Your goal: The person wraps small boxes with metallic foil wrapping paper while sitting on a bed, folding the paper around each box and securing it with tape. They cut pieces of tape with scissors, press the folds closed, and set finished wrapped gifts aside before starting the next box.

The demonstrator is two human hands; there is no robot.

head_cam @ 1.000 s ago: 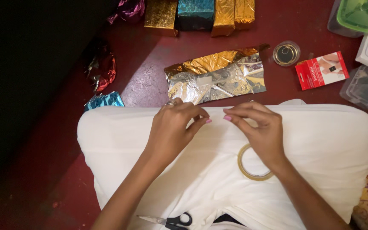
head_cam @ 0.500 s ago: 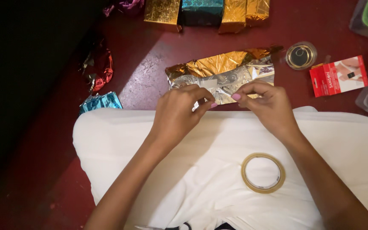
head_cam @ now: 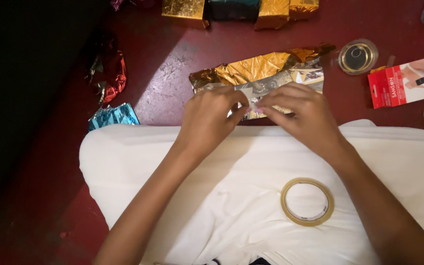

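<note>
While a red rectangular packet [head_cam: 405, 82] is lying far right on the dark red floor [head_cam: 163, 88], the left hand [head_cam: 209, 118] and right hand [head_cam: 300, 115] are pinching the gold-and-silver foil sheet [head_cam: 261, 73], fingertips together, just beyond the white cushion [head_cam: 123, 162].

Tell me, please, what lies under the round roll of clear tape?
The round roll of clear tape lies flat on the white cloth, which shows through its open centre. Whatever is beneath the cloth is covered and cannot be seen.

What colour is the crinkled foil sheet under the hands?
Gold along the top, silver below: the crinkled foil sheet shows best in the head view.
</note>
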